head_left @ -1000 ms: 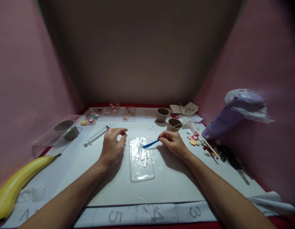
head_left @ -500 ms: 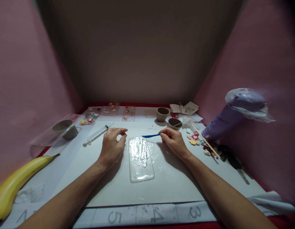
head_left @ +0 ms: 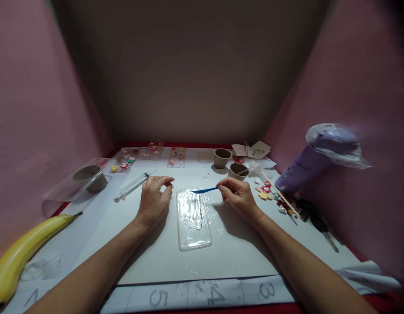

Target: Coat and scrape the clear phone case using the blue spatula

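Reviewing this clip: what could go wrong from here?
1. The blue tool, held near one end by the right hand, lies over the far end of the clear case; a slip could disturb its glossy surface.
2. A cup stands just beyond that hand, so a backward nudge might tip it.
3. The syringe lies close beside the left hand and might get knocked.

Clear rectangular phone case [head_left: 198,240]: flat on the white sheet [head_left: 241,261], far part shiny, uneven.
Slim blue flat-bladed tool [head_left: 205,190]: pinched in the right hand [head_left: 237,194], nearly level, tip over the case's far end.
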The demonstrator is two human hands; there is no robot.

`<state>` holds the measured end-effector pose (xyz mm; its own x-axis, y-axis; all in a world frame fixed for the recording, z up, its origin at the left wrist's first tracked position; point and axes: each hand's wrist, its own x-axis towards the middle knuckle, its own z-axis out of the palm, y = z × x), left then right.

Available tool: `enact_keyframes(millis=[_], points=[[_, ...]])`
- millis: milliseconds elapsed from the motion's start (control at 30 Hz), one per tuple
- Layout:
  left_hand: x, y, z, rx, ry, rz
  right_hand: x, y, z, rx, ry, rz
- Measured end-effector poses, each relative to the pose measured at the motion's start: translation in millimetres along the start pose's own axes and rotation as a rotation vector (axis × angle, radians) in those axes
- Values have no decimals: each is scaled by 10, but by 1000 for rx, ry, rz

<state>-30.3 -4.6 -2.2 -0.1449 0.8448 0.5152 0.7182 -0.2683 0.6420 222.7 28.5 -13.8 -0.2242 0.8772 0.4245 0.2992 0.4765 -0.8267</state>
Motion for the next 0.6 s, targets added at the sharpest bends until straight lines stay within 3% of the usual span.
enact_keyframes(millis=[100,233,467,600], points=[[16,-42,6,34,15,19,-2,-104,14,-89,18,-35],[14,-88,16,55,9,47,59,-188,0,-155,-68,-7],[5,-113,21,42,-30,28,194,-65,-62,65,-92,188],[7,-106,17,36,-47,22,190,-2,-56,41,-77,212]])
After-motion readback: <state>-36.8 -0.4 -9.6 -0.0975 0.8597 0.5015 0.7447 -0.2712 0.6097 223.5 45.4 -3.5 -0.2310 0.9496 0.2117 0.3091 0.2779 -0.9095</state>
